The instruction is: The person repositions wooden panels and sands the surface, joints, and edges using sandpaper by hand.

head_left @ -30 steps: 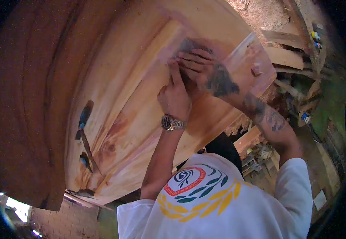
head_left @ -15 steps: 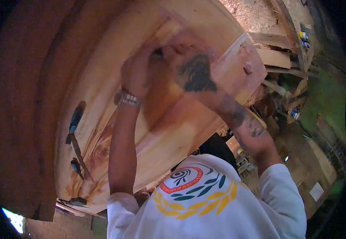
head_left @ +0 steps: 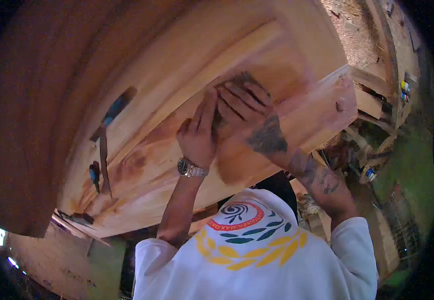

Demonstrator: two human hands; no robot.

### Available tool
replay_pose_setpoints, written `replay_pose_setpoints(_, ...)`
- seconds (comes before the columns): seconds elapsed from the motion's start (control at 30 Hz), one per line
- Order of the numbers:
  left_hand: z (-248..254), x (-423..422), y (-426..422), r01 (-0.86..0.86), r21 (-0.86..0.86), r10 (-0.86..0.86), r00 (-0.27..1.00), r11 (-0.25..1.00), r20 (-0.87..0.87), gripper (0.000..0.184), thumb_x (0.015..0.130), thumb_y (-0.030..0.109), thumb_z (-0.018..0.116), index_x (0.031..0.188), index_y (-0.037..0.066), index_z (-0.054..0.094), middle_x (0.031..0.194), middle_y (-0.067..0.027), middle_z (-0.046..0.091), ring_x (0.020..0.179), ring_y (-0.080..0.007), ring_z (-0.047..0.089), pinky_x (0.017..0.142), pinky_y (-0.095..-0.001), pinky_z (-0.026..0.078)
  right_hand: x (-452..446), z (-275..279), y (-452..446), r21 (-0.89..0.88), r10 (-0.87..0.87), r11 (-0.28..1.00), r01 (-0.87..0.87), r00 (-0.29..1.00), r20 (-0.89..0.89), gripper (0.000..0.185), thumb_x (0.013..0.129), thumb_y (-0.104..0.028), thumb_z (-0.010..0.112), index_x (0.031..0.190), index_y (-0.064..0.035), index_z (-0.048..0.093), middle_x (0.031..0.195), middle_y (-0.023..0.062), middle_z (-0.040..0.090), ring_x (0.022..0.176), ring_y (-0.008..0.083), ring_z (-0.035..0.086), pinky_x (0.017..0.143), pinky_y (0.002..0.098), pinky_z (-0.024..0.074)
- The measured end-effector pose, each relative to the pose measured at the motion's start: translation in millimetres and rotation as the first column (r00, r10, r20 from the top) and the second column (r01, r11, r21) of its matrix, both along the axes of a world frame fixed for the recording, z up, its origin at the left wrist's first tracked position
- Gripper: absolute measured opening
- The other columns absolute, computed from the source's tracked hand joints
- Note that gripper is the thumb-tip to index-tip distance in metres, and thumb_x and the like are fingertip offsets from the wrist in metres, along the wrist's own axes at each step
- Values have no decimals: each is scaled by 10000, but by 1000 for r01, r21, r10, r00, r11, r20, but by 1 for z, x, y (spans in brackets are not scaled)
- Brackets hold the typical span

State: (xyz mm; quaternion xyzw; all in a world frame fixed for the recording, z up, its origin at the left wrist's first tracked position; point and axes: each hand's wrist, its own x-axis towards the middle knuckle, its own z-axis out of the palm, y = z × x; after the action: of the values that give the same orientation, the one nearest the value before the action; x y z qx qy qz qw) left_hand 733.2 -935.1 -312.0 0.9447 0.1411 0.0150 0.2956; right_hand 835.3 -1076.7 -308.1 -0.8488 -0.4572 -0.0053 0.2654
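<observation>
A broad wooden slab (head_left: 187, 62) with reddish-brown patches and a knot lies in front of me. My right hand (head_left: 247, 102) presses a dark sheet (head_left: 268, 136), which looks like sandpaper, against the wood. The sheet shows between the fingers, past their tips and by the wrist. Beside it, my left hand (head_left: 199, 137), with a metal watch (head_left: 192, 168) at the wrist, lies with fingers stretched and close together. Its fingertips meet the right hand at the sheet's edge; whether they press on the sheet is hidden.
Toward the left of the slab lie a long-bladed tool with a blue and black handle (head_left: 116, 107), a smaller blue-handled tool (head_left: 94, 176) and a dark object (head_left: 79, 218). Sawdust (head_left: 349, 32), timber pieces (head_left: 369, 102) and a small can (head_left: 371, 174) are on the right.
Both hands have come down the slab toward my body, and the left has shifted right, close against the right hand. The dark sheet has moved with the right hand. The camera view has tilted.
</observation>
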Motion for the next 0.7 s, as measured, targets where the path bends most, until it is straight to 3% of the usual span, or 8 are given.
replay_pose_setpoints(0.1, -16, 6, -7, -152, -26, 154, 983, 988, 102, 600, 904, 79, 610, 1495, 161, 540, 1378, -113, 669, 915, -318, 749, 699, -405, 612, 4, -19, 6, -17, 60, 998, -59, 994, 87, 322, 795, -194, 642, 1086, -78, 718, 1312, 119, 690, 1267, 281, 631, 1121, 514, 441)
replay_pose_setpoints(0.2, -32, 13, -22, -149, 113, 157, 985, 982, -66, 707, 835, 90, 639, 1523, 190, 510, 1452, -80, 623, 979, -252, 759, 729, -359, 616, 6, -41, -3, -78, 86, 994, -80, 993, 82, 295, 817, -160, 618, 1075, -72, 732, 1331, 115, 687, 1322, 278, 600, 1146, 511, 422)
replay_pose_setpoints(0.23, -32, 12, -25, -151, 33, 152, 987, 988, -45, 706, 840, 118, 654, 1526, 191, 503, 1470, -62, 610, 916, -265, 763, 724, -358, 624, 5, -43, -8, -100, 82, 992, -75, 995, 60, 288, 825, -147, 609, 1071, -70, 737, 1335, 113, 686, 1337, 278, 590, 1151, 509, 419)
replay_pose_setpoints(0.33, -38, 6, -37, -157, 77, 162, 984, 985, -68, 719, 846, 121, 650, 1541, 194, 480, 1485, -59, 596, 829, -287, 755, 706, -373, 624, -1, -39, -13, -139, 47, 989, -45, 999, 7, 296, 807, -150, 625, 1062, -61, 746, 1353, 109, 679, 1340, 286, 588, 1155, 498, 418)
replay_pose_setpoints(0.43, -41, 3, -39, -169, 42, 172, 982, 985, -83, 772, 829, 154, 677, 1563, 197, 441, 1446, -63, 627, 755, -298, 740, 667, -394, 618, -1, -36, -13, -158, 63, 985, -64, 998, -14, 325, 787, -162, 643, 1076, -53, 746, 1361, 112, 674, 1346, 291, 582, 1169, 486, 404)
replay_pose_setpoints(0.57, -32, 0, -43, -131, 0, 127, 959, 991, -253, 776, 855, 192, 683, 1578, 200, 402, 1262, -88, 717, 748, -299, 741, 623, -429, 606, -1, -32, -23, -233, 83, 968, -92, 995, -46, 371, 781, -192, 662, 1118, -59, 742, 1358, 113, 679, 1340, 295, 584, 1179, 485, 384)
replay_pose_setpoints(0.63, -29, -3, -51, -138, -15, 134, 977, 990, -166, 752, 876, 204, 671, 1576, 202, 395, 1157, -98, 749, 751, -304, 741, 620, -452, 602, -3, -29, -33, -245, 67, 965, -90, 993, -101, 393, 787, -208, 670, 1147, -63, 735, 1364, 113, 676, 1339, 295, 583, 1182, 487, 376)
replay_pose_setpoints(0.7, -19, 4, -51, -100, -84, 64, 932, 991, -357, 696, 907, 202, 642, 1563, 198, 409, 1135, -106, 752, 780, -318, 740, 657, -474, 604, -3, -32, -44, -292, 87, 950, -110, 992, -91, 420, 795, -234, 673, 1176, -67, 725, 1381, 116, 666, 1335, 298, 584, 1180, 489, 375)
